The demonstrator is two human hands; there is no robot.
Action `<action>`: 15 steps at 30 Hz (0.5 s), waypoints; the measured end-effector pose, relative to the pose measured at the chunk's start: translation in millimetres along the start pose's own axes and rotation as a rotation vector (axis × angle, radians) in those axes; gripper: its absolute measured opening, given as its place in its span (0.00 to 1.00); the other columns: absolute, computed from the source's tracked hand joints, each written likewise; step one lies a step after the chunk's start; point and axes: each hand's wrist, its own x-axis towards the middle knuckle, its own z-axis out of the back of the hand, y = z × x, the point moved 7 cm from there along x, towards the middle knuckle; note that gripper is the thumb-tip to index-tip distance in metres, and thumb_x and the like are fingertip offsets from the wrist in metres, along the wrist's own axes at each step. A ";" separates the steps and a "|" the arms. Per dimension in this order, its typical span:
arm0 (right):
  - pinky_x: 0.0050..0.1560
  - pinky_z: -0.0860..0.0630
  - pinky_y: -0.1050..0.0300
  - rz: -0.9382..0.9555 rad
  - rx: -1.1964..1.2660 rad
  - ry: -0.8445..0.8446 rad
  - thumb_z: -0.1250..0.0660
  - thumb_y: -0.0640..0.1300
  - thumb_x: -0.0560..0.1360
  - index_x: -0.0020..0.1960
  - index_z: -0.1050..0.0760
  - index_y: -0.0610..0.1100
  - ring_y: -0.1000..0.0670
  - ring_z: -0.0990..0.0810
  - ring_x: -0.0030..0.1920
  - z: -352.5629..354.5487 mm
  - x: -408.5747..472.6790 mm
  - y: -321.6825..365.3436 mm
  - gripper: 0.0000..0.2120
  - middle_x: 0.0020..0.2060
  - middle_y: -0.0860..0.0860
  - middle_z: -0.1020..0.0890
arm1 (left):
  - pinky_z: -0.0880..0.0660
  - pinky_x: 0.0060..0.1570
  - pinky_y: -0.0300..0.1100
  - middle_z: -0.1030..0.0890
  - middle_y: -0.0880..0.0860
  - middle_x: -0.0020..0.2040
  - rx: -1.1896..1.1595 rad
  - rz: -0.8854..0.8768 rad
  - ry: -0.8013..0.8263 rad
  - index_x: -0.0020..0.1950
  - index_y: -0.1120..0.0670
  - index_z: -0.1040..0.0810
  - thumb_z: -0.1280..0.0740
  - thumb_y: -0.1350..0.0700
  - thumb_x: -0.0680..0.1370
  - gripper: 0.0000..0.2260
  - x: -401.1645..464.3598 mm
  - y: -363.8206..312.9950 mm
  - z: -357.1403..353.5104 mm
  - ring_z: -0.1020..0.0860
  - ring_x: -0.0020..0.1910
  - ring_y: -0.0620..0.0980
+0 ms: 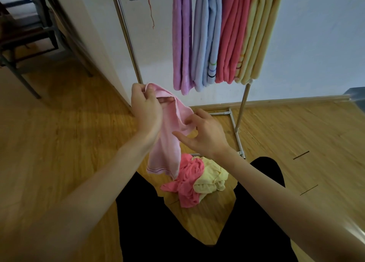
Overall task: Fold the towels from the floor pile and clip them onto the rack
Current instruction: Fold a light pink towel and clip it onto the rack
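My left hand (pixel 145 105) grips the top edge of a light pink towel (pixel 167 143), which hangs down in front of my legs. My right hand (pixel 203 133) is beside it with its fingers spread, the fingertips touching a fold of the same towel. On the floor between my legs lies the pile: a coral pink towel (pixel 187 182) and a pale yellow towel (pixel 211 178), crumpled together. Ahead, the metal rack (pixel 130 42) carries folded towels: purple (pixel 181 40), light blue (pixel 207 34), coral (pixel 233 32) and yellow (pixel 260 32).
The rack's base frame (pixel 235 127) lies on the wooden floor just beyond the pile. A white wall stands behind the rack. A dark metal-framed table (pixel 25 44) stands at the far left. A grey object (pixel 357 99) juts in at the right edge.
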 end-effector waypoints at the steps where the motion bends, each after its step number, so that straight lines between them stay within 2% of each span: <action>1: 0.26 0.34 0.62 -0.005 -0.006 -0.011 0.33 0.62 0.69 0.38 0.24 0.42 0.55 0.30 0.33 -0.1 1.4 1.2 0.21 0.36 0.52 0.25 | 0.20 0.48 0.55 0.21 0.58 0.49 -0.010 -0.002 -0.008 0.44 0.48 0.31 0.43 0.51 0.79 0.05 -1.8 -1.3 -0.7 0.18 0.47 0.58; 3: 0.24 0.35 0.59 -0.011 -0.009 -0.039 0.32 0.55 0.72 0.35 0.27 0.41 0.52 0.29 0.31 -0.2 3.2 2.5 0.18 0.34 0.50 0.27 | 0.20 0.49 0.55 0.20 0.58 0.49 -0.019 -0.009 -0.009 0.45 0.47 0.31 0.43 0.50 0.79 0.05 -3.3 -1.4 -1.7 0.18 0.47 0.58; 5: 0.24 0.32 0.54 -0.018 0.022 -0.063 0.35 0.49 0.75 0.35 0.28 0.40 0.50 0.28 0.30 1.0 3.3 2.0 0.15 0.33 0.49 0.27 | 0.19 0.48 0.53 0.21 0.58 0.49 -0.051 -0.010 -0.013 0.45 0.49 0.31 0.43 0.52 0.80 0.06 -4.2 -2.5 -1.8 0.18 0.46 0.58; 7: 0.25 0.29 0.50 -0.013 0.051 -0.065 0.39 0.48 0.76 0.36 0.27 0.39 0.50 0.28 0.31 3.1 3.0 0.2 0.15 0.34 0.49 0.26 | 0.18 0.45 0.47 0.21 0.58 0.50 -0.080 0.003 -0.013 0.48 0.53 0.31 0.44 0.56 0.82 0.05 -4.9 -3.2 -2.3 0.17 0.44 0.55; 10: 0.29 0.27 0.47 -0.035 0.115 -0.054 0.38 0.44 0.77 0.41 0.22 0.38 0.48 0.27 0.32 8.9 4.8 -10.8 0.12 0.36 0.47 0.25 | 0.19 0.41 0.39 0.22 0.56 0.47 -0.103 0.023 -0.006 0.52 0.58 0.32 0.44 0.59 0.83 0.04 -7.1 -3.1 0.6 0.17 0.41 0.49; 13: 0.35 0.26 0.55 -0.073 0.192 -0.057 0.35 0.41 0.77 0.48 0.19 0.37 0.49 0.25 0.34 20.3 13.5 -26.0 0.09 0.38 0.46 0.24 | 0.20 0.39 0.36 0.23 0.53 0.47 -0.037 0.052 0.024 0.54 0.59 0.31 0.44 0.59 0.83 0.05 -9.7 7.2 11.1 0.17 0.41 0.45; 15: 0.38 0.27 0.63 -0.067 0.215 -0.014 0.32 0.39 0.76 0.49 0.18 0.38 0.50 0.25 0.36 25.0 21.7 -31.3 0.06 0.39 0.47 0.24 | 0.19 0.40 0.40 0.21 0.55 0.46 0.025 0.090 0.072 0.53 0.59 0.30 0.44 0.59 0.83 0.06 -12.8 20.6 19.3 0.16 0.39 0.50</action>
